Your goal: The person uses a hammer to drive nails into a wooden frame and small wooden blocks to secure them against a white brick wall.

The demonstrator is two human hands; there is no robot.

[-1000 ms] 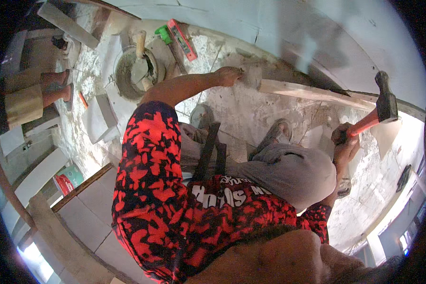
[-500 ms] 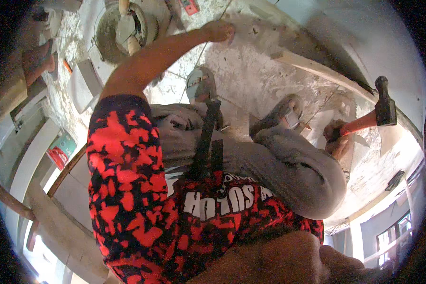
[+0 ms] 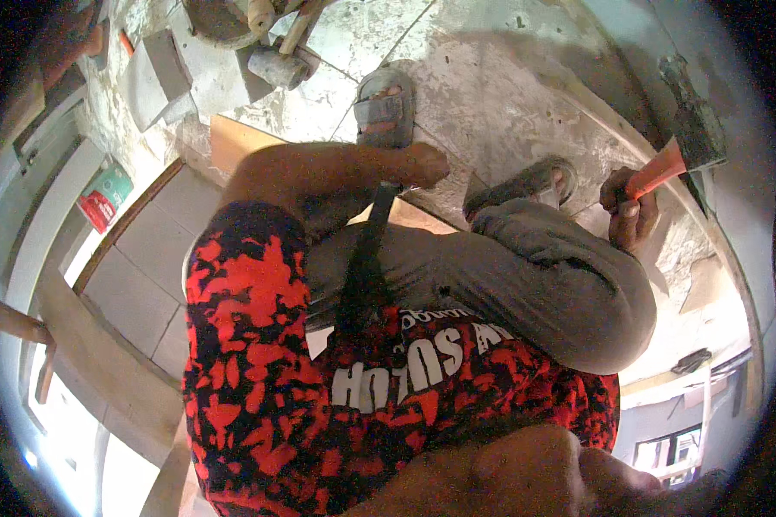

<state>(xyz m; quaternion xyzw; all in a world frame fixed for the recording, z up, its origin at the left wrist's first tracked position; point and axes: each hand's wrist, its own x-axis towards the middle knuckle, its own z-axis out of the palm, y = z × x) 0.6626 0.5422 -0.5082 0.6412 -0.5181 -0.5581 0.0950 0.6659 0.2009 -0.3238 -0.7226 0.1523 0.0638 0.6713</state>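
Head view, left to right: our left hand is balled at about twelve o'clock, fingers pressed together, above a dark strap. At two o'clock our right hand wraps its fingers around the orange-handled hammer, raised over the dusty floor.

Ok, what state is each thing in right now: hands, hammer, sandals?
right hand: closed around the hammer handle.
hammer: raised off the floor, head up.
left hand: closed in a fist, nothing visibly held.
sandals: worn, flat on the dusty floor.
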